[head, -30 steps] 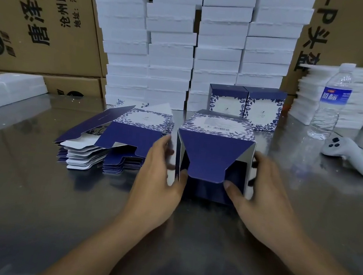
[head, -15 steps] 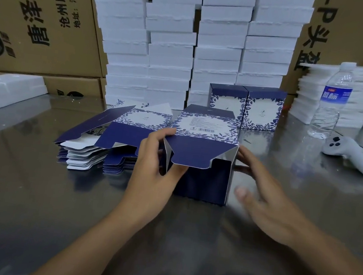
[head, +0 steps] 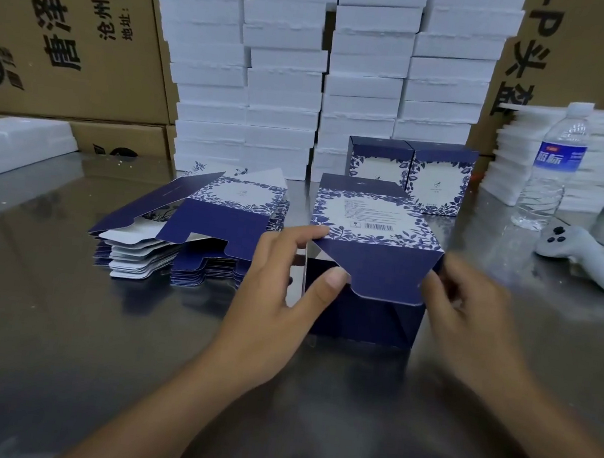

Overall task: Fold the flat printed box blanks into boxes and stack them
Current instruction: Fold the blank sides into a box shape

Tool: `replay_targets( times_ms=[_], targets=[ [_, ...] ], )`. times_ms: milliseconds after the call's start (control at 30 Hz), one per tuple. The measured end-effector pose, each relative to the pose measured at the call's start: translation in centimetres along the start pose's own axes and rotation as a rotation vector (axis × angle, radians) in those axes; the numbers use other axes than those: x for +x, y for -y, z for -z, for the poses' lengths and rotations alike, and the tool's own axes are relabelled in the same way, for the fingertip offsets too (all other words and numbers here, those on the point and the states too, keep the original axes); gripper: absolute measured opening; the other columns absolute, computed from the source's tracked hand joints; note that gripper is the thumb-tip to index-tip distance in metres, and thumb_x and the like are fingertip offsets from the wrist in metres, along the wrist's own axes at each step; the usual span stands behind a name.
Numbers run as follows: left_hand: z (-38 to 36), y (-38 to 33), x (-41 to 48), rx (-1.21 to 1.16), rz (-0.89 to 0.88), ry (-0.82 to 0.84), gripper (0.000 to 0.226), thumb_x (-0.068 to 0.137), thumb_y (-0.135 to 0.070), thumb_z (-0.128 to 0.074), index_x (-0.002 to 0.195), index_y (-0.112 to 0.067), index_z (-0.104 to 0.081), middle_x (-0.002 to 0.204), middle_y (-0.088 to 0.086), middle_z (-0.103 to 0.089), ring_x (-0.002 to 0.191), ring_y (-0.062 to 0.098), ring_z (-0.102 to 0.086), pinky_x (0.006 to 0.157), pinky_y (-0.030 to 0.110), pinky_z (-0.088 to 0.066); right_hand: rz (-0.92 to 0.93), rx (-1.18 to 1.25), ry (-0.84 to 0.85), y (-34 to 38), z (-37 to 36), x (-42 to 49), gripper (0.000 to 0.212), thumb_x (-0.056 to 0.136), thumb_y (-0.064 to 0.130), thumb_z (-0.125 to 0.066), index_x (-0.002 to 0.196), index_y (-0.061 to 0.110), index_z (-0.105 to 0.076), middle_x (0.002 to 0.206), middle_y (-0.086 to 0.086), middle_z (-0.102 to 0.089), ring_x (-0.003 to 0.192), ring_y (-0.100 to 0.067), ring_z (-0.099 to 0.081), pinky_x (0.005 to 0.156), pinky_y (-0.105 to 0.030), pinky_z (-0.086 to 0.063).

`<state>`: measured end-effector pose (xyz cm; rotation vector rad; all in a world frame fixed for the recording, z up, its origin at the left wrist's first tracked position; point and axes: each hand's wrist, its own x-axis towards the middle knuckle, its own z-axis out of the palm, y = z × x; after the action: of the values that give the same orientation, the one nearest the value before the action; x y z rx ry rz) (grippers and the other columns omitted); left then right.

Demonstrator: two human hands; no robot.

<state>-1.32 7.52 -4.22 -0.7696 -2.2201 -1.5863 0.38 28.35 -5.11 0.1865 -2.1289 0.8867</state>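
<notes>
Steel table (head: pixel 54 312) filled the lower frame. Stacks of white foam trays (head: pixel 285 74) and brown cardboard cartons (head: pixel 51 26) walled off the top. Pile of flat blanks (head: pixel 217 226) lay left of centre, fanned, printed side up. Half-folded box (head: pixel 374 218) stood at centre frame on the table, barcode panel up, open end toward the camera. Two finished boxes (head: pixel 410 173) sat side by side just behind it, upper centre, neither on top of the other. Water bottle (head: pixel 555 165) and grey controller (head: pixel 586 256) were at right, well apart from the work.

Key relation: the tuck flap (head: pixel 382 273) hung from the box's top front edge down over the open mouth, long axis left to right across the frame, free edge lowest. Hands flanked it. Left hand (head: pixel 276 301) was on it — forefinger at the top left corner, thumb against the flap's left shoulder, pinching there. Right hand (head: pixel 472 318) was blurred at the flap's right edge, fingers curled in toward it; whether it gripped or only touched, could not tell.

Judgement: the step in hand looked like closing this end. The flap needed pushing away from the camera into the mouth, which lay straight behind the fingertips. Left hand seemed better placed to steer. Risk — the flap creasing if one side went in first.
</notes>
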Motion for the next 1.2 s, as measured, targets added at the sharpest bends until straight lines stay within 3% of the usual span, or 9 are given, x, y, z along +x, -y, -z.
replay_targets(
  times_ms=[267,400,467,533,633,767,900,1000,1200],
  targets=[
    [0.2,-0.3,-0.1,0.035,-0.013,0.049,0.047,0.073,-0.072,-0.045,0.117,-0.055,-0.042,0.118,-0.027,-0.04,0.113,-0.016,-0.04,0.082,-0.001,-0.032,-0.033,-0.023,-0.012,0.1,0.2,0.0,0.038,0.091,0.037,-0.04,0.079,0.007,-0.06,0.058,-0.009,-0.051,0.057,-0.025,-0.04,0.053,-0.04,-0.038],
    [0.6,-0.1,-0.1,0.053,-0.008,0.093,0.053,0.072,-0.059,-0.063,0.119,-0.059,-0.038,0.121,-0.033,-0.037,0.116,-0.015,-0.039,0.09,0.013,-0.036,-0.063,-0.027,0.037,-0.1,0.2,0.0,0.036,0.091,0.038,-0.043,0.073,0.009,-0.051,0.057,-0.009,-0.05,0.055,-0.029,-0.042,0.052,-0.043,-0.039],
    [0.7,-0.1,-0.1,0.069,-0.011,0.084,0.054,0.073,-0.051,-0.066,0.118,-0.06,-0.037,0.119,-0.036,-0.035,0.114,-0.015,-0.041,0.093,0.021,-0.039,-0.065,-0.046,0.113,-0.2,0.3,-0.1,0.032,0.085,0.042,-0.045,0.07,0.015,-0.039,0.056,-0.003,-0.044,0.051,-0.02,-0.037,0.048,-0.038,-0.033],
    [0.7,-0.1,0.0,0.06,-0.006,0.084,0.053,0.074,-0.05,-0.063,0.118,-0.06,-0.036,0.119,-0.037,-0.034,0.114,-0.015,-0.04,0.096,0.024,-0.04,-0.068,-0.093,0.205,-0.4,0.3,-0.3,0.037,0.085,0.052,-0.039,0.075,0.016,-0.041,0.061,0.001,-0.047,0.054,-0.015,-0.041,0.05,-0.034,-0.034],
    [0.9,0.2,-0.1,0.058,-0.021,0.094,0.054,0.079,-0.042,-0.057,0.127,-0.053,-0.036,0.128,-0.031,-0.035,0.12,-0.017,-0.034,0.098,0.019,-0.034,-0.052,-0.219,0.247,-0.5,0.5,-0.2,0.053,0.083,0.061,-0.024,0.076,0.016,-0.051,0.065,0.005,-0.051,0.059,-0.012,-0.047,0.054,-0.035,-0.039],
    [0.8,0.3,-0.1,0.105,-0.013,0.137,0.064,0.077,-0.032,-0.053,0.129,-0.058,-0.028,0.126,-0.033,-0.03,0.116,-0.02,-0.031,0.085,0.007,-0.031,-0.015,-0.303,0.227,-0.6,0.4,-0.1,0.041,0.092,0.044,-0.035,0.061,0.02,-0.044,0.049,0.009,-0.041,0.049,-0.007,-0.041,0.046,-0.029,-0.031],
    [0.3,0.2,-0.2,0.118,-0.024,0.086,0.061,0.074,-0.047,-0.057,0.12,-0.069,-0.023,0.129,-0.031,-0.028,0.117,-0.017,-0.035,0.089,0.01,-0.033,-0.011,-0.264,0.219,-0.4,0.4,-0.2,0.055,0.085,0.056,-0.024,0.066,0.013,-0.053,0.051,0.008,-0.042,0.05,-0.009,-0.041,0.047,-0.031,-0.029],
    [0.2,0.4,-0.1,0.104,-0.026,0.009,0.056,0.074,-0.053,-0.058,0.119,-0.065,-0.028,0.128,-0.028,-0.034,0.116,-0.01,-0.042,0.092,0.024,-0.044,-0.017,-0.244,0.268,-0.4,0.4,-0.2,0.061,0.082,0.062,-0.022,0.07,0.012,-0.055,0.062,0.002,-0.05,0.066,-0.01,-0.043,0.054,-0.033,-0.032],
    [0.2,0.6,0.3,0.017,0.031,-0.1,0.055,0.068,-0.067,-0.055,0.118,-0.05,-0.04,0.125,-0.015,-0.045,0.116,0.005,-0.049,0.095,0.043,-0.047,-0.041,-0.299,0.483,-0.4,0.0,-0.7,0.041,0.093,0.046,-0.039,0.059,0.023,-0.04,0.063,0.004,-0.047,0.079,-0.016,-0.044,0.071,-0.04,-0.042]
  ],
)
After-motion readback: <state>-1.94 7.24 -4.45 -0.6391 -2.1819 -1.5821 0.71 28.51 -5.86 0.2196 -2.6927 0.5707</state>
